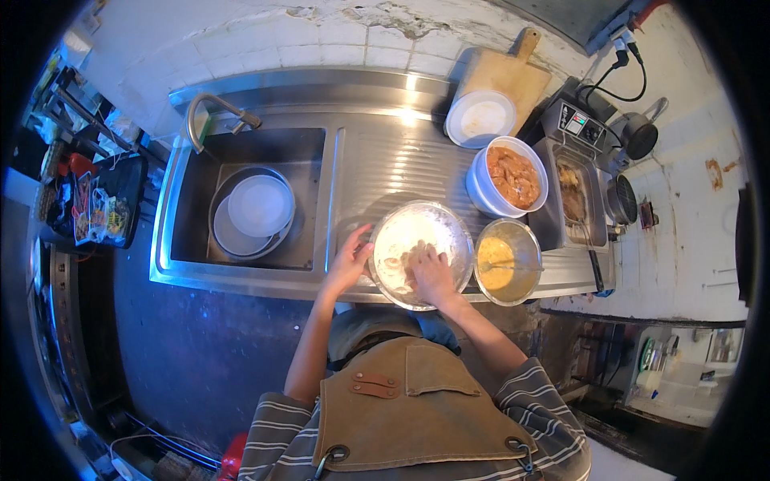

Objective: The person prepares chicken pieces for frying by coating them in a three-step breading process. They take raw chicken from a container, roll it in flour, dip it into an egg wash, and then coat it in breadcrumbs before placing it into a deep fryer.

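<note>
In front of me on the steel counter sits a metal bowl (459,240) of white flour (413,228). My left hand (346,263) is curved against the bowl's left side, gripping near its rim. Inside the bowl, my right hand (431,276) is pressed down with its fingers curled into the flour. Pale floured lumps (392,266) lie beside those fingers; what the fingers hold is hidden. Just to the right, a second metal bowl (525,276) contains yellow egg-like liquid with a utensil in it. Behind that stands a white tub (483,191) of raw, orange-marinated meat pieces (513,176).
At left, the sink (301,200) holds a large round pan with white plates (261,206), under a curved faucet (216,104). A white lid-like dish (481,118) leans by a wooden cutting board (501,72). A deep fryer (573,188) with a basket handle (596,268) stands right.
</note>
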A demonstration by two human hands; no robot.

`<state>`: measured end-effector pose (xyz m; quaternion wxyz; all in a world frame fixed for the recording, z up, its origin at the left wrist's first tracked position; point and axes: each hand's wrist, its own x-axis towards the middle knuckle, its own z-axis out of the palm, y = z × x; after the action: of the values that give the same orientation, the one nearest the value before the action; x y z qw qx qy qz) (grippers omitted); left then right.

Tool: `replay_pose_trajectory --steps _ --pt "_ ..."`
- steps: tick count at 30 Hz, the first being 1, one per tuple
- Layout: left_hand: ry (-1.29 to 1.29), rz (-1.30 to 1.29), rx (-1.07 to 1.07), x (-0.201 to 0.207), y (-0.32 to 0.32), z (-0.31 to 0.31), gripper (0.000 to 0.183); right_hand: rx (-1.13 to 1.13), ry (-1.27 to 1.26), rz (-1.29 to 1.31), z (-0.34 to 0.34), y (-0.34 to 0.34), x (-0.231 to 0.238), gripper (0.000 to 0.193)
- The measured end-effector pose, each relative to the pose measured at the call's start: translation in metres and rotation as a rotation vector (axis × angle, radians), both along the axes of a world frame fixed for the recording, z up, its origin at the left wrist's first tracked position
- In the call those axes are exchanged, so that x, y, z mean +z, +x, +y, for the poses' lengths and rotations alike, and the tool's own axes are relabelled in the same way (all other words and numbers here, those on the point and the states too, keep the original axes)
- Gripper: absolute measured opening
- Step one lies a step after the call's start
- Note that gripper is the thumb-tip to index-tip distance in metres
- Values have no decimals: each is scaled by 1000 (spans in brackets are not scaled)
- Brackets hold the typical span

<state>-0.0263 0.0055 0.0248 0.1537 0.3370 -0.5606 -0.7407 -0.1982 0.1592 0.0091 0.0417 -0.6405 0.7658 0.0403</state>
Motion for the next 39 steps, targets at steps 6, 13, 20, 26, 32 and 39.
replay_pose_trajectory --steps 6,13,20,26,32,39 --pt "-5 -22 -28 -7 3 0 48 -212 204 -188 -14 -18 35 50" --pt "-19 -15 -12 -3 1 1 47 -160 110 -135 -18 -17 25 63" --pt "-45 -24 6 -12 5 1 47 104 149 -258 -11 7 34 65" --pt "-18 3 0 -13 3 1 47 372 -47 -166 -8 -11 19 36" --pt "-49 -3 5 -10 4 3 46 285 7 -239 -14 -29 48 26" --pt "-26 0 -21 -14 3 2 45 -425 94 -634 -4 -25 87 37"
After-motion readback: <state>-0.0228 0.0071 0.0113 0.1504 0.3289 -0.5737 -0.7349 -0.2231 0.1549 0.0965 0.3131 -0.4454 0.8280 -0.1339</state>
